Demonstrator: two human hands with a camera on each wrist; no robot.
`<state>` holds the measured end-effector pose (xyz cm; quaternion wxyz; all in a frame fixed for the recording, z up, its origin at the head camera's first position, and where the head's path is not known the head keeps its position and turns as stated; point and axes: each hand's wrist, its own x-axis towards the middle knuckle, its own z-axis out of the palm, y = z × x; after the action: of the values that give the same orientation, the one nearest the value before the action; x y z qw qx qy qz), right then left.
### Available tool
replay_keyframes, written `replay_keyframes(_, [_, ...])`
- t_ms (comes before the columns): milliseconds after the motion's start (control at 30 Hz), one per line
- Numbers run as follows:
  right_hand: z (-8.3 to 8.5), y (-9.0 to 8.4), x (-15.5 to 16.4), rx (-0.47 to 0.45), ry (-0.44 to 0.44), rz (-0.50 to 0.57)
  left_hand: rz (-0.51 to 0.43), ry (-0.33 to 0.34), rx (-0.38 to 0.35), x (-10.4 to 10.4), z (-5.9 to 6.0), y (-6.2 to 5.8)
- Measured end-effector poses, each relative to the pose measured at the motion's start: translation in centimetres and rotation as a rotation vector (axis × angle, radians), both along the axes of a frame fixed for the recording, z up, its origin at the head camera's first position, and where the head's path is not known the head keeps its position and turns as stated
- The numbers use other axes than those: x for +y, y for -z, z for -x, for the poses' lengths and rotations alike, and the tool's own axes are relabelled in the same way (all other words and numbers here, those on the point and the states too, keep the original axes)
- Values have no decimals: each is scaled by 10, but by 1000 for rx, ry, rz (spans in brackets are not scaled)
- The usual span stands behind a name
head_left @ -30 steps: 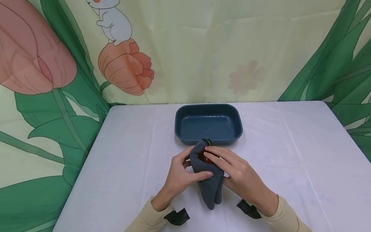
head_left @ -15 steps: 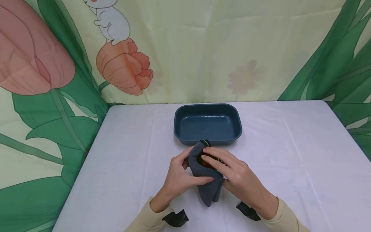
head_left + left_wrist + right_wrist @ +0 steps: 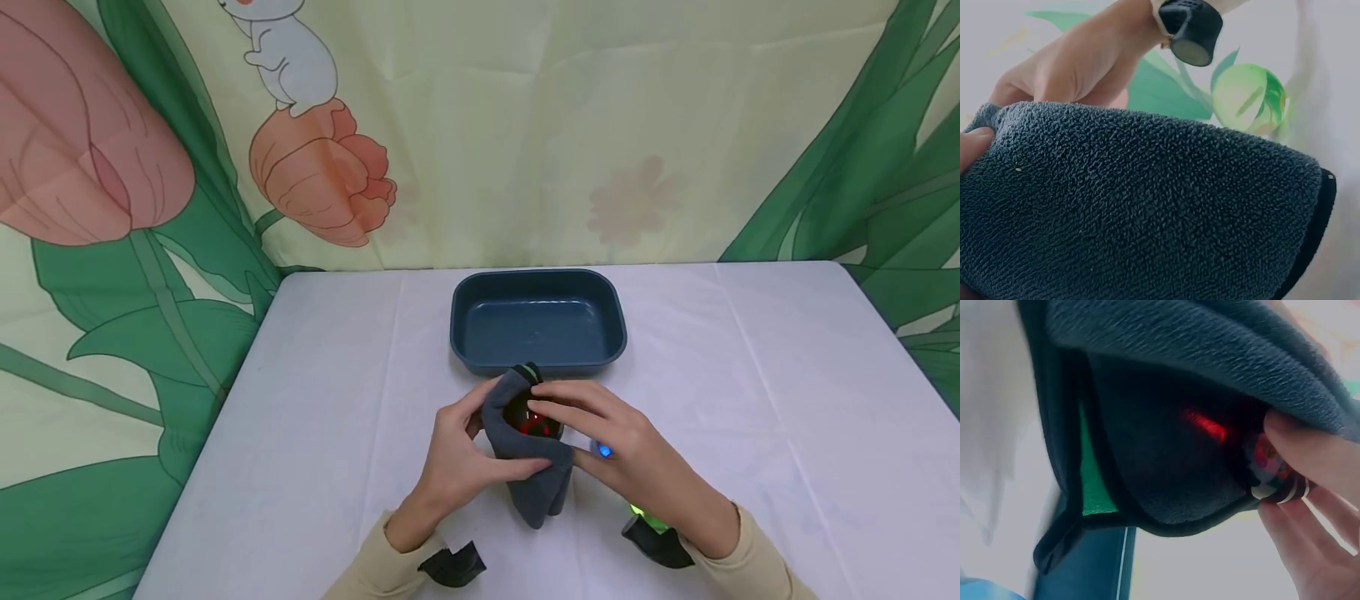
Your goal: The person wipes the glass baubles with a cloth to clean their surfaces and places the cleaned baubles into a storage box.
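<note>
A blue-grey terry cloth (image 3: 532,471) with black edging is bunched above the table in front of the tray. My left hand (image 3: 461,450) grips it, thumb across the near side. Inside its fold sits a dark glossy ball (image 3: 542,423) with red patches. Fingers of my right hand (image 3: 630,437) lie over the ball. In the right wrist view, thumb and fingers pinch the ball (image 3: 1266,464) at the cloth's edge, and a red gleam shows on the lining. The cloth (image 3: 1147,200) hides most of my left hand in the left wrist view.
A dark blue rectangular tray (image 3: 538,325) stands just beyond the hands on the white-covered table (image 3: 330,400). Partly behind the right hand show a blue shiny spot (image 3: 604,450) and something bright green (image 3: 651,521). A clear green round thing (image 3: 1249,99) appears past the cloth.
The cloth and left hand have shifted slightly left. My right hand has drawn a little right, so more of the ball shows and the blue spot has come into view.
</note>
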<state>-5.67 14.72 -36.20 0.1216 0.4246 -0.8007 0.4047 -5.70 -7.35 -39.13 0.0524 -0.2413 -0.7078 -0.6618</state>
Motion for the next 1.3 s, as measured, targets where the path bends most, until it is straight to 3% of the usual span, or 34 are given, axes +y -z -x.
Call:
replay_keyframes(200, [0,1,1,-26,23,20,8,-9,29,2,0,0])
replay_keyframes(500, [-3,-1,0,-255,98,110,-29,-70,77,5,-3,2])
replay_keyframes(667, [-4,-2,0,-344,112,168,-54,-51,93,5,-3,1])
replay_keyframes(1033, [-6,-7,-1,-634,132,278,-35,18,66,5,-2,1])
replay_keyframes(1300, [-3,-9,4,-656,16,231,-42,-32,131,3,-2,1])
